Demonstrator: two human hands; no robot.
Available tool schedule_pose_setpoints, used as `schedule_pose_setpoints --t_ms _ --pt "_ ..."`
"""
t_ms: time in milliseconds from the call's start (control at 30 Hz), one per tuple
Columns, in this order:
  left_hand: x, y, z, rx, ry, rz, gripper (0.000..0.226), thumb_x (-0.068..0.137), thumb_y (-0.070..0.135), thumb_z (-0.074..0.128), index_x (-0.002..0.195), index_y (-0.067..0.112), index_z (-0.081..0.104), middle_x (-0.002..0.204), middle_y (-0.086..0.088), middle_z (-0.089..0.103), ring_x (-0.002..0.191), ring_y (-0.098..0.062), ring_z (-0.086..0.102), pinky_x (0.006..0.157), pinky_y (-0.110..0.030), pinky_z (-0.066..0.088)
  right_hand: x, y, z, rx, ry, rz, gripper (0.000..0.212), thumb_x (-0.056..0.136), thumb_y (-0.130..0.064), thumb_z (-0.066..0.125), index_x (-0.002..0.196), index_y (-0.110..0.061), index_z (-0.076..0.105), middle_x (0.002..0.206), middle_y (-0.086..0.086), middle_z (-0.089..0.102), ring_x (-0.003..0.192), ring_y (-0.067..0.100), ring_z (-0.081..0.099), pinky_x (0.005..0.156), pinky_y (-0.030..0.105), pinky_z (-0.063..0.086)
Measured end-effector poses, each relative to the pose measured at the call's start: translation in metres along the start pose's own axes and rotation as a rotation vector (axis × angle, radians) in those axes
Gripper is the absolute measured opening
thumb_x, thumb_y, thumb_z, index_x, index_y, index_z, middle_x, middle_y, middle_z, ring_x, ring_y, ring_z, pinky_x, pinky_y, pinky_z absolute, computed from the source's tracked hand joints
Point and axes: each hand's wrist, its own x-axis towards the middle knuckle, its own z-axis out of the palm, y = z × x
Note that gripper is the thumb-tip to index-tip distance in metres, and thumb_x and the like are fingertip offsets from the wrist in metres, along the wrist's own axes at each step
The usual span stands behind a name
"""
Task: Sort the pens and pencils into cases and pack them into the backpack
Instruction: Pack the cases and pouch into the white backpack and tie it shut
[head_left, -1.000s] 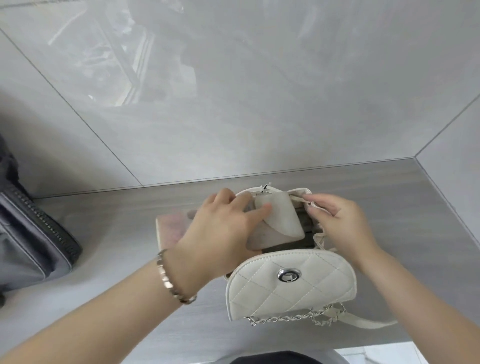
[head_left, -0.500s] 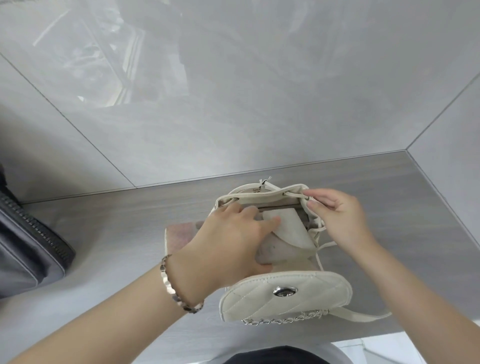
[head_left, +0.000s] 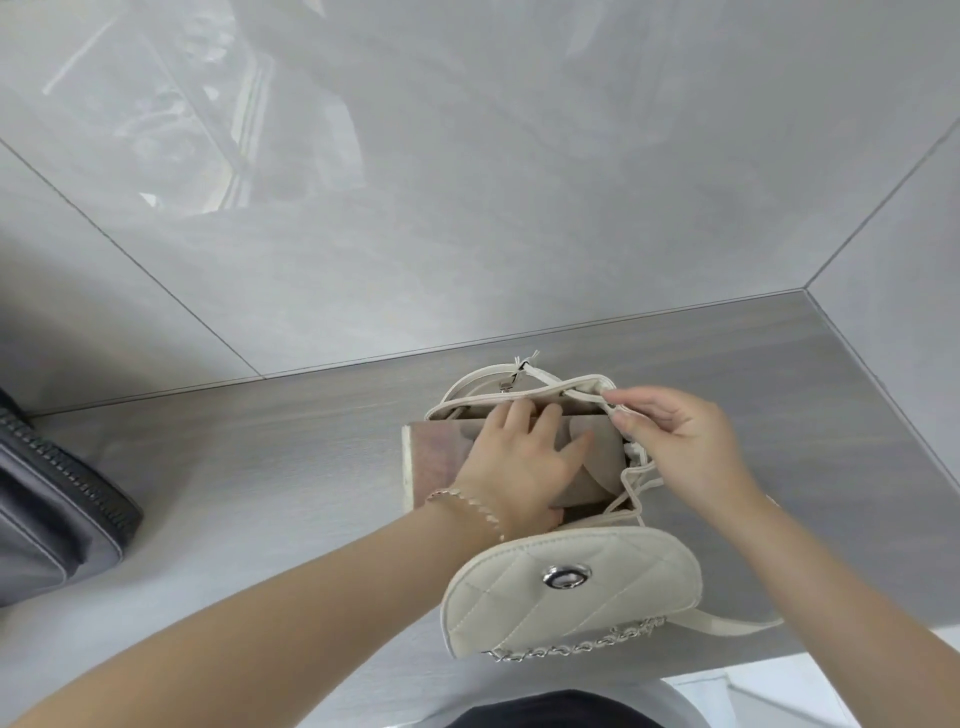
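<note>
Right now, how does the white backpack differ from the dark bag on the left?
The white backpack is quilted, with a chain; the dark grey bag is smooth, with a black zipper. The backpack is open and being handled; the grey bag lies untouched. Both sit on the grey table.

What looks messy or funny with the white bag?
Nothing is spilled or broken. The white backpack has its flap thrown open, and a pinkish case sticks out at its left side. The left hand presses a beige pouch into the opening while the right hand pinches the rim.
</note>
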Motion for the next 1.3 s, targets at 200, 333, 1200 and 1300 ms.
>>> schedule_pose_setpoints --t_ms 200,333,1200,1300 --pt "0.004 0.006 -0.014 -0.291 0.066 -0.054 0.066 0.081 0.042 0.061 0.136 0.012 0.039 0.140 -0.011 0.040 0.123 -0.029 0.042 0.104 -0.038 0.030 0.002 -0.008 0.010 -0.190 0.015 -0.011 0.044 0.081 0.002 0.061 0.076 -0.041 0.062 0.085 -0.021 0.066 0.083 0.000 0.061 0.072 0.004 0.042" --pt "-0.034 -0.026 -0.032 -0.383 0.328 -0.191 0.041 0.062 0.027 0.076 0.099 0.012 0.070 0.102 -0.008 0.070 0.087 -0.030 0.067 0.078 -0.040 0.052 -0.006 -0.015 0.009 -0.413 0.119 -0.085 0.032 0.078 0.006 0.062 0.085 -0.025 0.069 0.103 -0.006 0.053 0.102 0.012 0.048 0.082 -0.003 0.026" --pt "-0.092 -0.082 -0.005 -0.333 0.065 -0.147 0.101 0.070 0.077 -0.011 0.140 0.016 0.030 0.092 0.010 0.068 0.102 -0.014 0.055 0.089 -0.030 0.036 0.001 -0.032 0.073 -0.834 -0.462 -0.469 0.082 0.049 -0.052 0.074 0.121 -0.024 0.045 0.098 -0.006 0.060 0.091 0.017 0.057 0.079 0.027 0.038" --pt "-0.105 -0.076 0.003 -0.402 0.125 -0.181 0.085 0.081 0.071 0.007 0.122 0.012 0.051 0.084 0.013 0.069 0.093 -0.019 0.058 0.082 -0.033 0.042 0.001 -0.030 0.075 -0.868 -0.449 -0.472 0.084 0.048 -0.053 0.075 0.120 -0.021 0.047 0.097 -0.005 0.060 0.092 0.018 0.057 0.081 0.031 0.040"
